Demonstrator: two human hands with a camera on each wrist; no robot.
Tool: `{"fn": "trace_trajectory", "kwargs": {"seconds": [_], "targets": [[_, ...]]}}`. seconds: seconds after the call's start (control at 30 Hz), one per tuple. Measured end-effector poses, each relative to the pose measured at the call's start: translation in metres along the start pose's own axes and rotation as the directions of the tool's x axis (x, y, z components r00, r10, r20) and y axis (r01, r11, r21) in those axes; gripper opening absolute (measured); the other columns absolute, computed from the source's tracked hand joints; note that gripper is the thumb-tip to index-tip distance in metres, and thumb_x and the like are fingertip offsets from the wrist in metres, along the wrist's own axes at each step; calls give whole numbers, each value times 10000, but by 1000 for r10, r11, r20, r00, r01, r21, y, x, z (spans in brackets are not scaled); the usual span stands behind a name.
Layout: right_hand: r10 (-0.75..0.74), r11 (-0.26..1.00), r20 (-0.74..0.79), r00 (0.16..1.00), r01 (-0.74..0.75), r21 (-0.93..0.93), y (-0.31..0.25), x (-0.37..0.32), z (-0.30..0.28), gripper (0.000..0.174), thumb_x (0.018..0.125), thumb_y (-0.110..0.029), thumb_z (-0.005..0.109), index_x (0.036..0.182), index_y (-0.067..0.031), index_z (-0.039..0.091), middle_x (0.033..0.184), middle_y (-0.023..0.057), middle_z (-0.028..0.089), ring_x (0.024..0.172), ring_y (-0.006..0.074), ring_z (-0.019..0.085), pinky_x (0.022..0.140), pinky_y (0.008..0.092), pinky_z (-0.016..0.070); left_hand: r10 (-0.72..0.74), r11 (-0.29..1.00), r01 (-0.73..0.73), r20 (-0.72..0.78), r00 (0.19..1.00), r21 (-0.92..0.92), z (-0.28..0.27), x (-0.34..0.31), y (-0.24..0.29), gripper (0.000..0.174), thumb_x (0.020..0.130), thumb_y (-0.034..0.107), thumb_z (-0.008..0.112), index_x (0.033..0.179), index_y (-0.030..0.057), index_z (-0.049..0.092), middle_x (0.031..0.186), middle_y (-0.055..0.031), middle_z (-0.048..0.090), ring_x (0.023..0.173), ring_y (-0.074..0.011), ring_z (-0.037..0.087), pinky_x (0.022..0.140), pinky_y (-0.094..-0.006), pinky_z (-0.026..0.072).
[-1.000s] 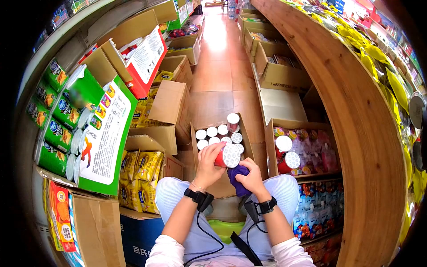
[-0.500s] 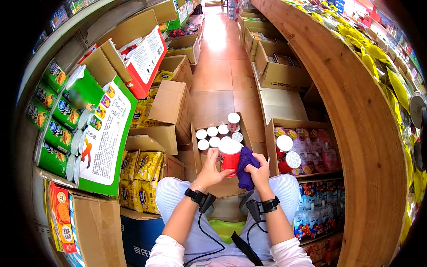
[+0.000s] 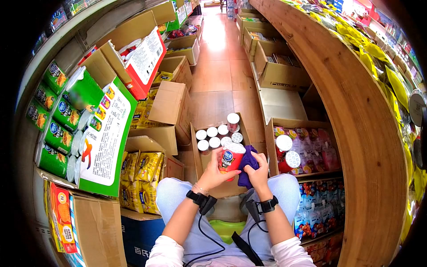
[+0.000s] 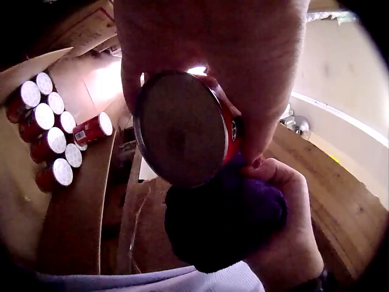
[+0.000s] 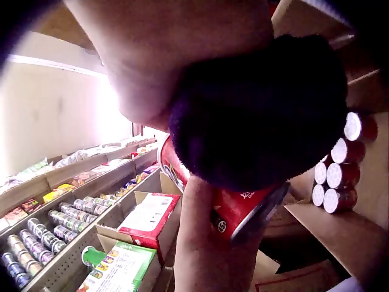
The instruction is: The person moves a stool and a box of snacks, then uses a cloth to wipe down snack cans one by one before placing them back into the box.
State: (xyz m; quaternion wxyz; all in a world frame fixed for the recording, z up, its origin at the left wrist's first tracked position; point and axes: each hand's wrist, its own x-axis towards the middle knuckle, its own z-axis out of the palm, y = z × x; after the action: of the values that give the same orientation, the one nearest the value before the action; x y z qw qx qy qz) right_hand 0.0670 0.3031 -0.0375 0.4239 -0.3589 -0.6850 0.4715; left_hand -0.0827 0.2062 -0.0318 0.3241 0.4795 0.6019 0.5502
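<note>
My left hand (image 3: 213, 173) grips a red canister (image 3: 230, 160) with a white lid. It stands nearly upright, its blue and white label towards me in the head view. A bunched purple cloth (image 3: 245, 172) is in my right hand (image 3: 259, 175), against the canister's right side. In the left wrist view the canister's round metal base (image 4: 179, 131) shows just above the cloth (image 4: 225, 222). The cloth (image 5: 261, 109) hides much of the canister (image 5: 243, 210) in the right wrist view. Beneath the hands sits an open carton (image 3: 222, 190) with several similar canisters (image 3: 214, 142).
One canister (image 3: 233, 121) stands higher than the others at the carton's back. To the right, two canisters (image 3: 284, 143) rest on a carton of pouches (image 3: 313, 151). Cartons of yellow packets (image 3: 147, 167) and green canisters (image 3: 58, 133) line the left. A wooden shelf edge (image 3: 356, 111) runs along the right.
The canister has gone from tilted, lid towards me, to nearly upright, and its label has turned into view. The purple cloth has moved up from below to its right side.
</note>
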Motion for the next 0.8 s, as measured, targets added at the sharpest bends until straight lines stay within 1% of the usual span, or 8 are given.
{"fn": "trace_trajectory", "kwargs": {"seconds": [0.1, 0.2, 0.3, 0.4, 0.5, 0.6, 0.7, 0.8], "targets": [[-29, 999, 14, 999, 29, -34, 2, -2, 2, 437, 620, -38, 634, 1045, 60, 627, 921, 127, 540, 874, 257, 585, 800, 319, 476, -19, 997, 22, -45, 999, 69, 0, 0, 1, 835, 705, 178, 831, 1267, 9, 237, 1237, -171, 467, 1163, -214, 469, 978, -344, 415], [-49, 997, 14, 999, 50, -55, 0, -3, 3, 435, 616, -39, 637, 1040, 61, 628, 909, 126, 542, 865, 259, 581, 799, 322, 473, -23, 999, 24, -46, 999, 23, 2, 1, -5, 839, 719, 182, 821, 1276, -5, 222, 1263, -169, 446, 1175, -208, 457, 981, -344, 413], [-2, 999, -19, 1000, 1, -54, -3, -2, 2, 436, 612, -41, 639, 1036, 59, 629, 887, 119, 538, 842, 256, 576, 778, 321, 474, -16, 993, 17, 9, 1000, -120, 4, -1, -11, 758, 789, 174, 762, 1288, 5, 217, 1286, -163, 427, 1192, -194, 438, 991, -338, 401], [3, 994, -77, 997, -12, -113, 1, 1, 1, 434, 611, -40, 639, 1034, 56, 631, 871, 112, 531, 825, 249, 570, 762, 317, 473, -99, 848, 119, 65, 993, -517, 3, 5, -19, 639, 876, 178, 663, 1304, 24, 213, 1297, -144, 418, 1202, -186, 430, 1002, -331, 388], [48, 997, -68, 997, -53, -64, 0, 2, -2, 439, 610, -38, 636, 1040, 52, 630, 870, 109, 527, 821, 243, 568, 753, 312, 473, -125, 893, 149, 84, 989, -426, -1, 4, -15, 578, 925, 192, 587, 1326, 44, 198, 1326, -132, 402, 1204, -193, 434, 1010, -330, 378], [-25, 999, -52, 998, 23, -48, -3, 1, -1, 442, 609, -36, 629, 1043, 49, 629, 877, 112, 524, 818, 244, 566, 757, 312, 475, -86, 921, 95, 39, 995, -379, -2, 3, -26, 597, 896, 183, 636, 1326, 37, 248, 1286, -144, 442, 1143, -176, 486, 958, -319, 430], [-72, 997, 10, 997, 73, -16, -7, -2, 3, 447, 610, -35, 622, 1049, 49, 625, 887, 118, 523, 822, 251, 567, 767, 317, 476, -239, 799, 264, 116, 964, -540, 0, 0, 7, 550, 868, 151, 664, 1290, 35, 331, 1207, -108, 509, 1066, -141, 534, 885, -296, 474], [-65, 998, 28, 997, 66, -23, -10, -3, 4, 452, 604, -29, 622, 1048, 56, 618, 933, 138, 538, 880, 276, 576, 801, 327, 476, -277, 736, 315, 158, 948, -599, -3, -1, 7, 518, 845, 125, 685, 1258, 36, 385, 1150, -83, 546, 1006, -120, 560, 840, -288, 496]]}}
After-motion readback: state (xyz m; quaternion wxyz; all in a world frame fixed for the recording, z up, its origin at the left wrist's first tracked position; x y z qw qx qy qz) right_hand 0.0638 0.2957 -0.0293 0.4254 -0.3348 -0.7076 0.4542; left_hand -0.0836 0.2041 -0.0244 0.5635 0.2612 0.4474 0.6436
